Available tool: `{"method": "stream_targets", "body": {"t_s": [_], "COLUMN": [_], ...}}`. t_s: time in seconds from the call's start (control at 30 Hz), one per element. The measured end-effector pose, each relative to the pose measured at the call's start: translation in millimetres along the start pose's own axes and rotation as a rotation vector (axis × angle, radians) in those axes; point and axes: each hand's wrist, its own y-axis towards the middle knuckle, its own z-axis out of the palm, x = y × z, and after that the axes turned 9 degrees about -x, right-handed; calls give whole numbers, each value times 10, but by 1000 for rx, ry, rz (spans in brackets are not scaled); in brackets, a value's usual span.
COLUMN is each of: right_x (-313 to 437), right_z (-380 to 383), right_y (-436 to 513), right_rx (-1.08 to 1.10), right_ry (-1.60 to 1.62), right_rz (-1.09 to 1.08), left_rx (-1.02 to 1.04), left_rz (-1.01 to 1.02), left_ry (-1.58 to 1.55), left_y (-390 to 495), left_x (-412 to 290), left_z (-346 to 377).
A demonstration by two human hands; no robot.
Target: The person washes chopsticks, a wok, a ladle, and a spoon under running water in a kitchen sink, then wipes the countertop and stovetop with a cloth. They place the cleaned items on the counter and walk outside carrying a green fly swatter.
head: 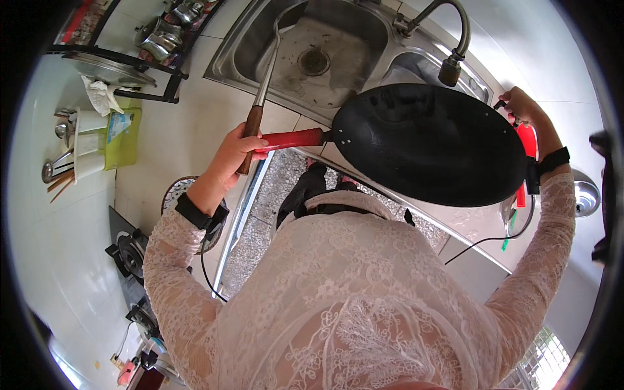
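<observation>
A large black wok (429, 146) is held tilted over the counter's front edge and the near rim of the sink. My left hand (236, 153) is closed around its red long handle (295, 139) and also around the wooden grip of a metal spatula (267, 78). The spatula's dark blade reaches over the left basin of the stainless steel sink (341, 46). On the far side of the wok, my right hand (522, 106) grips the small side handle (500, 104). Its fingers are partly hidden. The wok's inside looks dark and bare, with a few shiny patches.
A curved faucet (451, 68) overhangs the small right basin. Left are a black rack (168, 92) with metal pots, a green-and-white utensil holder (119, 139), a patterned basket (178, 190) and a gas stove (129, 258). Red objects (527, 141) stand behind my right wrist.
</observation>
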Motion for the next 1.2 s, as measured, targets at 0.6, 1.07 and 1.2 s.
{"method": "stream_targets", "body": {"t_s": [0.6,1.07,1.2], "right_x": [-990,-718,-298], "right_z": [-79,885,1656], "right_y": [-10,-1564,-2288], "right_rx": [341,316,301], "right_ry": [-107,-314,-300], "right_rz": [-12,-518,-643], "left_rx": [-35,-579,-730], "left_rz": [227,442,419], "left_ry": [-28,-185,-242], "left_y": [-1154,-4797,-5790], "left_x": [436,2877,4010], "left_z": [518,1332,1362]}}
